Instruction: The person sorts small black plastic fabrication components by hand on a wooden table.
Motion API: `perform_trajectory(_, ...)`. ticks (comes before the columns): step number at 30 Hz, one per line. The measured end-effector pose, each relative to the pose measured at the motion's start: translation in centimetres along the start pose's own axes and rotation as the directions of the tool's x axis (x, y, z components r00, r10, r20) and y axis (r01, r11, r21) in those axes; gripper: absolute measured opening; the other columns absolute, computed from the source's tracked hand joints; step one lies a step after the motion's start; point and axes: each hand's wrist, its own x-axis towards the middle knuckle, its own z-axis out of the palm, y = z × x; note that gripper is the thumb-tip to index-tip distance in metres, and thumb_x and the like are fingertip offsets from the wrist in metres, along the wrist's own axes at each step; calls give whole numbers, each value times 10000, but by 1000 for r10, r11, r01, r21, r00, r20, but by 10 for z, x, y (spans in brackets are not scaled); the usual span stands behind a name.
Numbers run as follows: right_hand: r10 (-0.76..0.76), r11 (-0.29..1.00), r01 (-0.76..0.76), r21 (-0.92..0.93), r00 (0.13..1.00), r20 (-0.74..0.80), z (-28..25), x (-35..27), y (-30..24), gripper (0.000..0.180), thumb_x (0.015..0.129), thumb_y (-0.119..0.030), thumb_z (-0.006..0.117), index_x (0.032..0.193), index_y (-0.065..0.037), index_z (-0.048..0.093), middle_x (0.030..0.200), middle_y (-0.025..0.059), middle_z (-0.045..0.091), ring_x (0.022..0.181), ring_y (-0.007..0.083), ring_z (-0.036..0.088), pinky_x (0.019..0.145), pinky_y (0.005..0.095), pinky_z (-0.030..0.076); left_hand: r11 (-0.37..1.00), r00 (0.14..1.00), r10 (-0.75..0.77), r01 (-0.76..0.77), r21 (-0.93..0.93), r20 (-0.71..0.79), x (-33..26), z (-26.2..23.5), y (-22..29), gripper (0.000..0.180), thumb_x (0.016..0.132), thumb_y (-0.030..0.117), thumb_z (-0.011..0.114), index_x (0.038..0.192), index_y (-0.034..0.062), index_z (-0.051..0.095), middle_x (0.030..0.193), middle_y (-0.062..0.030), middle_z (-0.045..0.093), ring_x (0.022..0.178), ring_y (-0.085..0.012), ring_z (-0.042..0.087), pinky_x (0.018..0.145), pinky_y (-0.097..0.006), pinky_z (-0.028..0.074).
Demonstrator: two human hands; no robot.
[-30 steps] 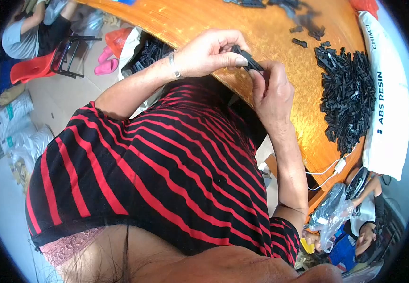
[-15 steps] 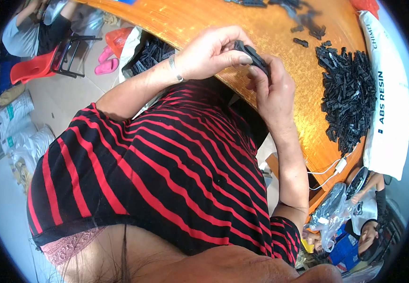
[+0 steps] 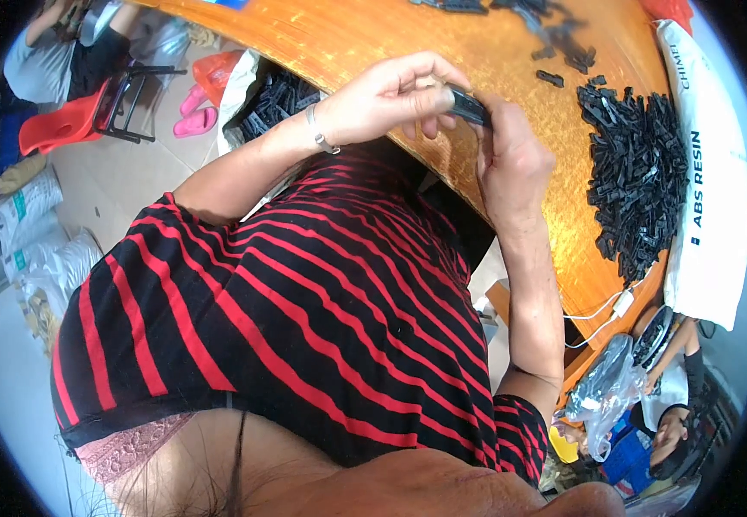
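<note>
Both hands meet over the near edge of an orange table (image 3: pixel 365 34). My left hand (image 3: pixel 390 99), with a thin bracelet at the wrist, pinches one end of a small black plastic part (image 3: pixel 468 107). My right hand (image 3: pixel 511 155) closes around the part's other end from below. A large heap of similar black plastic parts (image 3: pixel 640 164) lies on the table to the right of my hands. A few loose black parts (image 3: pixel 563 52) are scattered farther up the table.
A white sack (image 3: pixel 709 189) lies along the table's right side. A bag of black parts (image 3: pixel 274 99) sits under the table at left. A red chair (image 3: pixel 72 121) and pink sandals (image 3: pixel 192 112) stand on the floor. Another person (image 3: pixel 675 405) sits at lower right by clear plastic bags.
Both hands stay joined on the black part; they have shifted slightly, with my left fingers working along its end.
</note>
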Motion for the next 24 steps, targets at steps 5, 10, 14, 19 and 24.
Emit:
perform_trajectory(5,-59,992,62,-109,998,27,0,1,-4,295,854,-62,709,1139,-98,642,920,118,675,750,308,694,611,377,552,981,994,-112,111,-156,2,5,-3,-8,320,1057,283,543,1245,34,616,919,-22,709,775,-66,657,677,-196,509)
perform_trajectory(10,264,855,-333,397,939,219,0,-2,-11,324,881,-43,722,1197,-35,649,892,102,688,724,179,705,621,293,549,992,989,83,-94,-82,-124,6,-4,-13,265,1013,151,620,1235,6,623,1021,-17,692,871,-34,637,740,-188,507)
perform_trajectory(14,395,640,-463,613,883,254,10,-9,1,259,898,-48,732,1141,5,662,824,70,687,729,115,683,618,267,530,982,977,189,-189,6,-103,4,-3,-6,291,985,87,646,1260,-3,613,1093,-18,671,969,-27,614,843,-205,508)
perform_trajectory(19,345,749,-371,548,926,155,13,-8,4,200,909,-42,721,1101,-2,678,778,45,678,691,88,650,630,247,517,987,990,132,-126,97,-57,3,-6,-7,293,967,77,662,1254,22,632,1086,4,648,993,-50,593,880,-211,480)
perform_trajectory(24,352,670,-498,550,866,356,11,-4,-5,190,896,-75,736,1069,-12,689,838,63,689,756,107,675,663,265,527,984,991,83,-66,164,-101,-3,-22,-7,247,967,83,662,1205,19,644,1082,-8,652,1022,-82,594,921,-253,473)
